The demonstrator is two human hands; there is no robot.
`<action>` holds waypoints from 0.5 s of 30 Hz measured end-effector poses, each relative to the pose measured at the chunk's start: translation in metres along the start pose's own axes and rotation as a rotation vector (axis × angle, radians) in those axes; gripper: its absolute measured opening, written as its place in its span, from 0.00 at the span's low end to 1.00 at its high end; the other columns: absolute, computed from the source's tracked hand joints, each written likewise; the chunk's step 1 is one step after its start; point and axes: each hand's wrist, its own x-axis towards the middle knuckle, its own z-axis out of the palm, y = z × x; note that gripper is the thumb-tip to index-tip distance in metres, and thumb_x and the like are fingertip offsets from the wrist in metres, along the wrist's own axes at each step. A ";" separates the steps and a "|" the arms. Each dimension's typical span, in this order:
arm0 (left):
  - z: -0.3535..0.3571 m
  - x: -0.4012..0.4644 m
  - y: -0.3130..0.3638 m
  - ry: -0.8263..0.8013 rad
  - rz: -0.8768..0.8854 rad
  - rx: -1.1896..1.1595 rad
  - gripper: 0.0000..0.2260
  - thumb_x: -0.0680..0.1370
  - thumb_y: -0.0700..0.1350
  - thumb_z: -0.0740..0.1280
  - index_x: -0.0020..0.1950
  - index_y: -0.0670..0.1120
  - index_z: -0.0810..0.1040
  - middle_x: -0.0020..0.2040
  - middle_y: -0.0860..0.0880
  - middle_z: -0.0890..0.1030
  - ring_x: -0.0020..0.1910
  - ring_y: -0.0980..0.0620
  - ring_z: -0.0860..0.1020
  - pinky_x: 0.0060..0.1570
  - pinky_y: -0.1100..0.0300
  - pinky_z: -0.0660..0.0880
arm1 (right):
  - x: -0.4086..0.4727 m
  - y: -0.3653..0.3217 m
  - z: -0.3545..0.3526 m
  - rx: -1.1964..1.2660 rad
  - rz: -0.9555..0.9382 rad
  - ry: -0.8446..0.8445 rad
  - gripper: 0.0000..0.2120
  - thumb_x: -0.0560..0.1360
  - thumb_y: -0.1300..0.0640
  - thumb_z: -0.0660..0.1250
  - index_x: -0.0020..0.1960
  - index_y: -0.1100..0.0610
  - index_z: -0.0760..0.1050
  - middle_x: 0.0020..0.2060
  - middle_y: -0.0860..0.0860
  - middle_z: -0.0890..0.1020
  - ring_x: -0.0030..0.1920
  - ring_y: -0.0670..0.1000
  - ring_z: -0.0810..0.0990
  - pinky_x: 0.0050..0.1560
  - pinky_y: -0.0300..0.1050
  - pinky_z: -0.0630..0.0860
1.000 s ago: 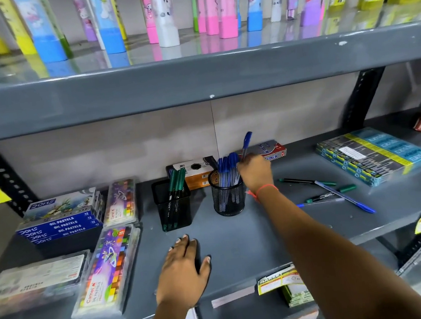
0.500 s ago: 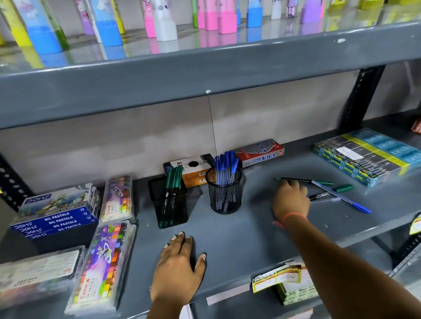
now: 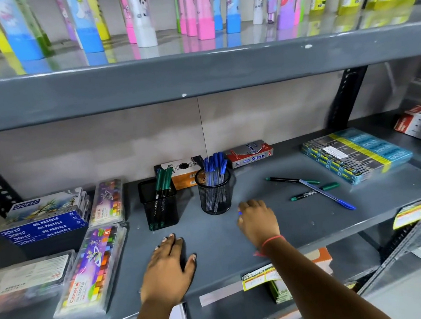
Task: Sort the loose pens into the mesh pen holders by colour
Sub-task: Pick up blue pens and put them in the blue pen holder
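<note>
**Right hand near the round holder, left hand flat on the shelf**

Your left hand point(image 3: 169, 271) lies palm down on the shelf point(image 3: 214, 243), fingers spread, holding nothing. Your right hand point(image 3: 258, 221) hovers just in front of the round holder point(image 3: 216, 198); a speck of blue shows at its fingers, but you cannot tell whether they are clamped on a pen. Blue pens fill the round holder; green pens stand in the square holder point(image 3: 160, 207) to its left. To the right, two green pens point(image 3: 293, 180) and a blue pen point(image 3: 327, 194) lie loose, crossing.
</note>
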 end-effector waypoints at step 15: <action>-0.001 0.001 0.001 -0.019 -0.020 0.037 0.26 0.78 0.59 0.54 0.73 0.50 0.58 0.77 0.50 0.57 0.75 0.50 0.55 0.75 0.56 0.51 | 0.056 -0.043 -0.113 0.813 0.042 0.741 0.08 0.75 0.65 0.63 0.53 0.64 0.75 0.52 0.62 0.77 0.41 0.61 0.81 0.40 0.49 0.75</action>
